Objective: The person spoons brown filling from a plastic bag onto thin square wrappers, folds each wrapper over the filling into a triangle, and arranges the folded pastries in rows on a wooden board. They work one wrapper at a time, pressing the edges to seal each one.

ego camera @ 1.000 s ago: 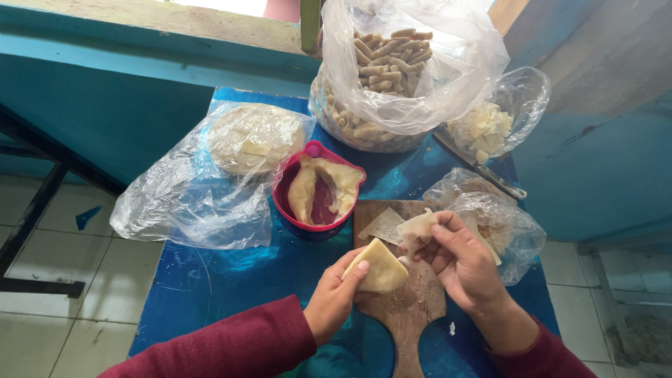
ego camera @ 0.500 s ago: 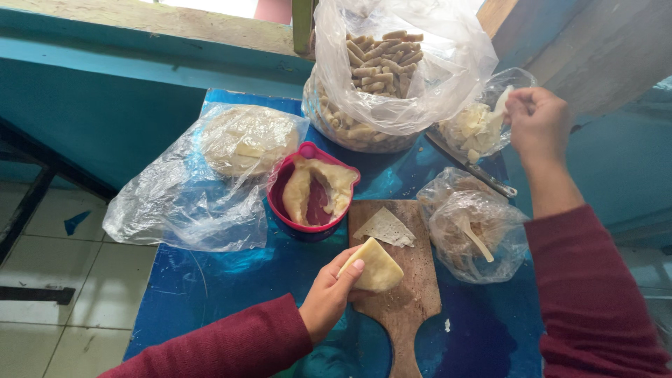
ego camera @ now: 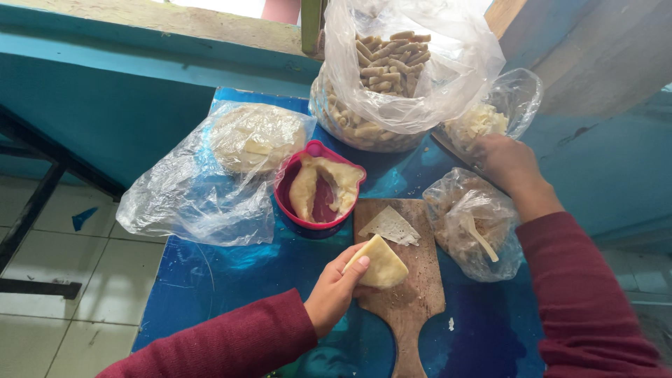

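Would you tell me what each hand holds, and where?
Left hand pinches the folded dough piece at its left corner; right hand reaches the small bag, grip unclear.

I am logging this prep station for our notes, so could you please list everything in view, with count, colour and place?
Folded dough piece: one, pale yellow, on the board under the left fingers.
Flat dough triangle: one, whitish, upper board.
Wooden board: one, brown, table centre.
Red bowl: one, holding pale dough, above the board.
Large bag of rolled sticks: one, clear, tan contents, table back.
Bag of dough rounds: one, clear, left.
Bag of shredded filling: one, clear, whitish contents, back right.
Bag with utensil: one, clear, right of board.
Table: one, blue.
Left hand: touching the folded dough piece.
Right hand: at the bag of shredded filling.
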